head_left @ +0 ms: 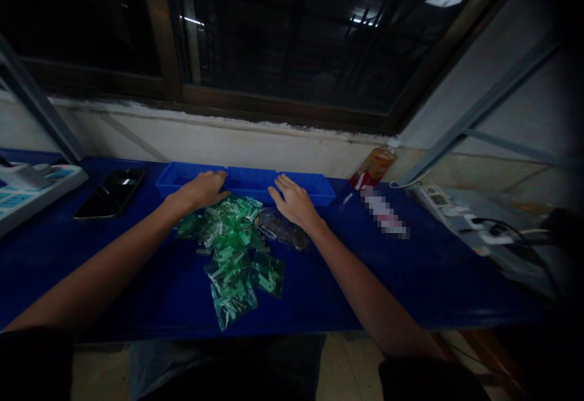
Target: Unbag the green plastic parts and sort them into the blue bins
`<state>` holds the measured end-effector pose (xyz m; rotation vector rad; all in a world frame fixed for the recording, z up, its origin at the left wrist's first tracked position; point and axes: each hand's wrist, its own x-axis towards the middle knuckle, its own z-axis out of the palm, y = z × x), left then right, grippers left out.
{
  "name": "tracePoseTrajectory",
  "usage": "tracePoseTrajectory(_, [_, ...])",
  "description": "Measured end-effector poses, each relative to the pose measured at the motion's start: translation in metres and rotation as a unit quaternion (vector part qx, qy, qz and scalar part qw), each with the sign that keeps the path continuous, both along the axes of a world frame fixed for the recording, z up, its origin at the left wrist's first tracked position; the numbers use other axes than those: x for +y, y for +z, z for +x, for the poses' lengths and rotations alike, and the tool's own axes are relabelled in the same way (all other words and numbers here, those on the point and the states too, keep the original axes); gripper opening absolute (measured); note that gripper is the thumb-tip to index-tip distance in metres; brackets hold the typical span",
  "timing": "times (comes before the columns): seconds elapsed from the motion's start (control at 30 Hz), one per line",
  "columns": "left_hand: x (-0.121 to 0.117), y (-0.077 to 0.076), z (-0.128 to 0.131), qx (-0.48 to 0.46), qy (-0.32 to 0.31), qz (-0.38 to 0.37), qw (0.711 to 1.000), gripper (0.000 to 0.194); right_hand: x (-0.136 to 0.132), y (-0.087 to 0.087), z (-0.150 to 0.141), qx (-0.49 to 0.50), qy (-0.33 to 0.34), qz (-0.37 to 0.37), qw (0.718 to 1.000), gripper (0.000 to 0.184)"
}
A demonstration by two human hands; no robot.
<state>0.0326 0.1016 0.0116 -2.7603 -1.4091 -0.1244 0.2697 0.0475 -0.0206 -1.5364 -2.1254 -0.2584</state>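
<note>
Left power strip: we are seeing a white, hard-edged block [45, 191] lying on the smooth blue tabletop [173, 285].
Smartphone: a flat, glossy black slab with rounded corners [111, 194] is lying between the power strip and our left arm.
Left hand: we are holding our left hand [206, 188] over the meeting walls of the left bin [176, 176] and middle bin [252, 179], thumb standing apart from the bent fingers; we cannot tell how firmly the fingertips are pressing.
Green packets: crinkled, shiny, see-through plastic squares [232, 237] are overlapping in a loose pile before the bins, showing slim pale pieces inside.
Dark clear bag: a wrinkled plastic bag [285, 230] is lying right of the pile, its contents too dim to name.
Right hand: we are resting our right hand [294, 203] where the middle bin and right bin [317, 185] are meeting, thumb spread from nearly straight fingers.
Bottle: clear plastic with amber liquid and a red label [374, 167] is leaning beyond the right bin.
Right power strip: a pale, long block [433, 197] is carrying plugs and cords.
</note>
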Motion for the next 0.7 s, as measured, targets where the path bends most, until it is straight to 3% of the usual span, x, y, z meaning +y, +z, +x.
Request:
tracePoseTrajectory(0.2, [-0.004, -0.001, 0.0, -0.004, 0.015, -0.006, 1.0, 0.055, 0.0, -0.002, -0.002, 0.001, -0.009, 0.014, 1.0, 0.05])
tracePoseTrajectory(0.33, [-0.012, 0.006, -0.012, -0.045, 0.027, 0.019, 0.998, 0.054, 0.002, -0.004, -0.001, 0.001, -0.014, 0.018, 1.0, 0.048])
tracePoseTrajectory(0.47, [-0.034, 0.016, -0.029, -0.137, -0.026, 0.078, 0.987, 0.043, 0.008, -0.007, 0.002, 0.007, -0.005, 0.024, 1.0, 0.047])
tracePoseTrajectory(0.57, [-0.046, 0.013, -0.038, -0.143, -0.067, 0.035, 0.987, 0.04, 0.008, -0.006, 0.003, 0.016, -0.005, 0.039, 0.999, 0.045])
tracePoseTrajectory(0.7, [-0.043, -0.001, -0.041, -0.105, -0.083, -0.049, 0.99, 0.041, 0.001, 0.005, -0.007, 0.065, -0.015, 0.085, 0.994, 0.038])
